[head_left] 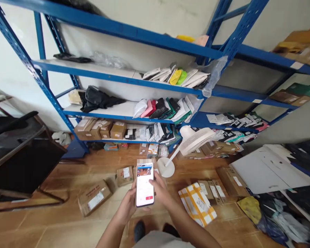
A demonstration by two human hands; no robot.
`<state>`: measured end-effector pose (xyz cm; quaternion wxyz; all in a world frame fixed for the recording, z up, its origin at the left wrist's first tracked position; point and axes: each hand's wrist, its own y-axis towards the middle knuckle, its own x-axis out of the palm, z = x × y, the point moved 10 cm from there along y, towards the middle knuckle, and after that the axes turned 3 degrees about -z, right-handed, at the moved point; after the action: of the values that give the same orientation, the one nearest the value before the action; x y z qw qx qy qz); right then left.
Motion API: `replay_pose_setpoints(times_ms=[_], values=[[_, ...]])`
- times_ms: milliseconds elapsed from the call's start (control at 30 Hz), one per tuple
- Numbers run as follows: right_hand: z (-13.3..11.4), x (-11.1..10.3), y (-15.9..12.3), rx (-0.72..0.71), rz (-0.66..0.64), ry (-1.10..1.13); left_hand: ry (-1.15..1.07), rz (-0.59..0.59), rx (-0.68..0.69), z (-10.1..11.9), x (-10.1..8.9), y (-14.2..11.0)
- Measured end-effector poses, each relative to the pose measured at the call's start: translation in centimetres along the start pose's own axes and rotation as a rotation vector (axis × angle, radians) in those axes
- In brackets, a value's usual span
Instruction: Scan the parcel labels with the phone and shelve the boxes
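A smartphone (144, 184) with a lit white screen is held upright in front of me, low in the middle of the view. My left hand (127, 206) grips it from the left side and below. My right hand (162, 191) wraps its right edge, fingers curled behind and the thumb near the screen. Below the phone, on the tiled floor, the tips of my dark shoes show.
A blue metal shelving rack (124, 77) holds mail bags and small cartons. More cardboard boxes (94, 197) and a yellow-striped parcel (197, 204) lie on the floor. A white standing fan (193, 139) stands ahead. A dark table (23, 155) is left, a white table (268, 168) right.
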<state>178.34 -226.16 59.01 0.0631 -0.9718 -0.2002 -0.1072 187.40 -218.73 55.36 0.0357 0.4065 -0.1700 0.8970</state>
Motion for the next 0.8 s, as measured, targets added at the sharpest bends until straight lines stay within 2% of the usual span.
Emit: replay_pose_setpoints(times_ms=[133,333,467,567,700,800], values=[[-1.0,-0.5,1.8,-0.029,0.034,0.003,0.176,-0.074,0.022,-0.4,0.8,-0.8],[-1.6,-1.1,2.9,-0.065,0.104,-0.024,0.339,-0.028,0.051,-1.6,1.2,-1.0],[0.0,-1.3,3.7,0.003,0.068,-0.014,0.273,0.073,0.069,-3.4,-0.2,0.4],[1.8,-1.0,4.6,0.075,-0.022,-0.003,0.148,0.161,0.185,-4.2,-1.2,1.1],[5.3,1.3,5.6,0.205,-0.187,0.025,0.058,0.29,0.286,-4.7,-2.2,0.3],[8.2,5.8,4.8,0.308,-0.394,0.046,-0.014,0.405,0.404,-4.4,-3.6,-2.5]])
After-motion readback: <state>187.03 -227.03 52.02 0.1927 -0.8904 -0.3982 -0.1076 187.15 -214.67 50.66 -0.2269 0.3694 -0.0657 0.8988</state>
